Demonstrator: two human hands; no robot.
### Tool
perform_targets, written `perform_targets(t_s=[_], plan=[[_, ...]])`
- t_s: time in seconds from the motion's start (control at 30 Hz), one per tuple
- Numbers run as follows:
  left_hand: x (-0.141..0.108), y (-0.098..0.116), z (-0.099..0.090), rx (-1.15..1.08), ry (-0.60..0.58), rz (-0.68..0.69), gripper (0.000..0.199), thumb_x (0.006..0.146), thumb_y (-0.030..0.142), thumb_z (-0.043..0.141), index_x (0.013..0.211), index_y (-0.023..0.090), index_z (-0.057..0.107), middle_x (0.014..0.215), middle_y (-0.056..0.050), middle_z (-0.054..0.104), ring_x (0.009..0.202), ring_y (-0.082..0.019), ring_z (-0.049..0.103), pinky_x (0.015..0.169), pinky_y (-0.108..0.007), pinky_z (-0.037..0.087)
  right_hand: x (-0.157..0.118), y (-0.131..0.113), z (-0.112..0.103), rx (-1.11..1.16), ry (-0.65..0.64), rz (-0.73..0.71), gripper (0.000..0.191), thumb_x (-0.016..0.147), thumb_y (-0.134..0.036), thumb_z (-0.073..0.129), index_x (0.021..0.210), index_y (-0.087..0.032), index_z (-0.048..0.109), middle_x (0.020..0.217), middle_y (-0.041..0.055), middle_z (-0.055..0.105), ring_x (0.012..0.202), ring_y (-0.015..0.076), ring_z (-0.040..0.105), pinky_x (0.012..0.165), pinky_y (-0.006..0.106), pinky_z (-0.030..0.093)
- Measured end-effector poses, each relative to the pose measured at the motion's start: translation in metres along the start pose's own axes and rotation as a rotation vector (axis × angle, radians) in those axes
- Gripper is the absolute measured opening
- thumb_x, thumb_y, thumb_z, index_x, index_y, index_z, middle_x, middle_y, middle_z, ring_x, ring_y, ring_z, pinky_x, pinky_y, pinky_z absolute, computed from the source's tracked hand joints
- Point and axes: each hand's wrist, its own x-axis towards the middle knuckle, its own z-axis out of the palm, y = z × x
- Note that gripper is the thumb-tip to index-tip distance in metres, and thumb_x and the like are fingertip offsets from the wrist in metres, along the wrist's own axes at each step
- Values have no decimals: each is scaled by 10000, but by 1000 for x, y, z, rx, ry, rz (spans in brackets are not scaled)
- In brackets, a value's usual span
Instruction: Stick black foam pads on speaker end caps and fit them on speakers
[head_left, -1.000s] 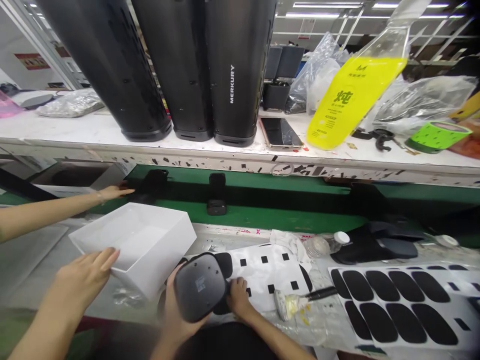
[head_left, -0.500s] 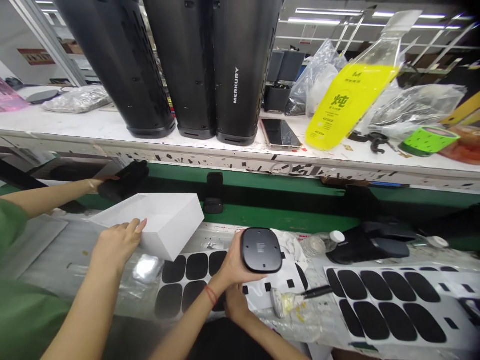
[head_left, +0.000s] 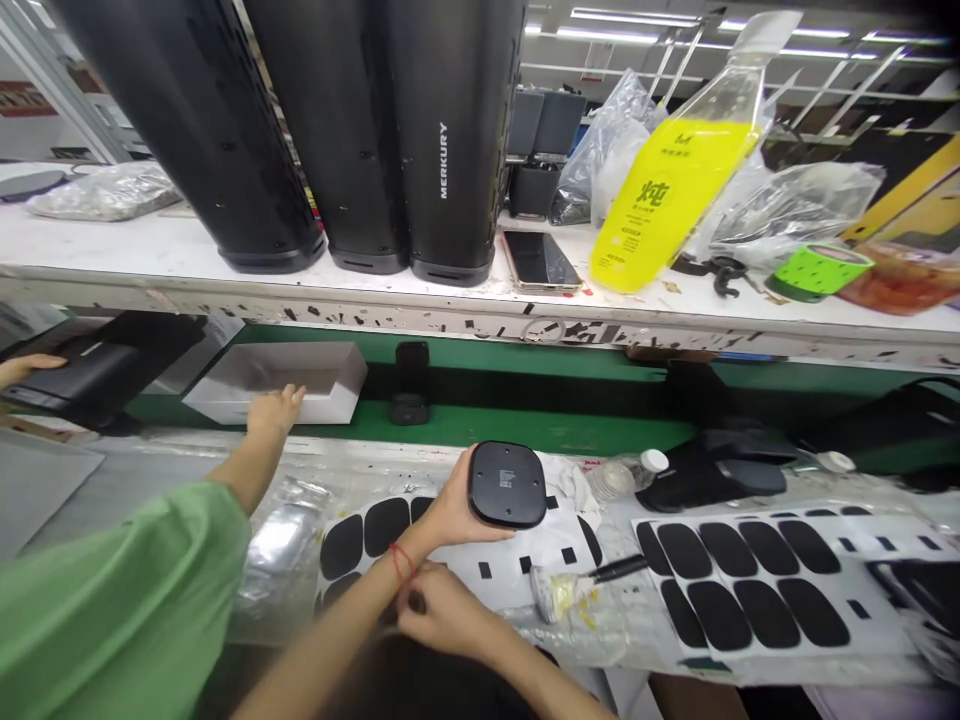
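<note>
My left hand [head_left: 450, 510], with a red string on its wrist, grips a black rounded-square device [head_left: 508, 484]. Its flat face with small printing and several small holes is turned up toward me. My right hand [head_left: 439, 608] is closed in front of my left wrist, fingers curled. A small dark spot shows between its fingers, and I cannot make out whether it is an object. Beneath my hands lie a white sheet with black rounded pads [head_left: 386, 527] and a brush [head_left: 555, 592] with a dark handle.
A co-worker's green-sleeved arm [head_left: 150, 590] reaches in from the left to a white box [head_left: 341, 385] on the green belt [head_left: 510, 415]. Another pad sheet [head_left: 742, 585] lies right. Above, a shelf [head_left: 360, 290] holds tall black units [head_left: 450, 140] and a yellow bottle [head_left: 671, 200].
My right hand has moved left from beneath the device to my left wrist. The co-worker's hand and the white box have moved away onto the belt. My view has shifted slightly right.
</note>
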Motion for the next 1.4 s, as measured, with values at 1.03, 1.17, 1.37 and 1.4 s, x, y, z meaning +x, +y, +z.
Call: perform_targets(t_s=[1.03,1.17,1.37,1.4], plan=[[-95,21,50,-190,-119,-79,1156,582,460,936,1468,265,220,1448,-180,423,1345,-398,500,1131,-606,423,-88,-15,-84,290,803,408,422,858,-618,631,984,-222,555,597,-23,634,538,153,575,521,228,422],[-96,18,47,-259,-200,-156,1298,511,497,963,1505,253,164,1526,-216,340,1403,-416,438,1177,-604,366,-87,-14,-81,369,807,421,414,847,-610,657,967,-226,559,599,-19,637,547,151,584,493,215,432],[-94,17,37,-477,-307,-161,1332,558,825,746,1562,207,126,1601,-226,225,1472,-452,301,1228,-582,262,-88,-17,-84,445,782,462,446,816,-624,690,960,-227,548,566,-28,620,500,130,532,443,196,398],[-94,18,36,-508,-315,-170,1255,637,869,635,1569,200,127,1611,-219,215,1488,-442,272,1238,-571,241,-88,-17,-84,447,787,466,449,813,-627,692,958,-227,547,562,-29,615,498,129,529,437,193,391]])
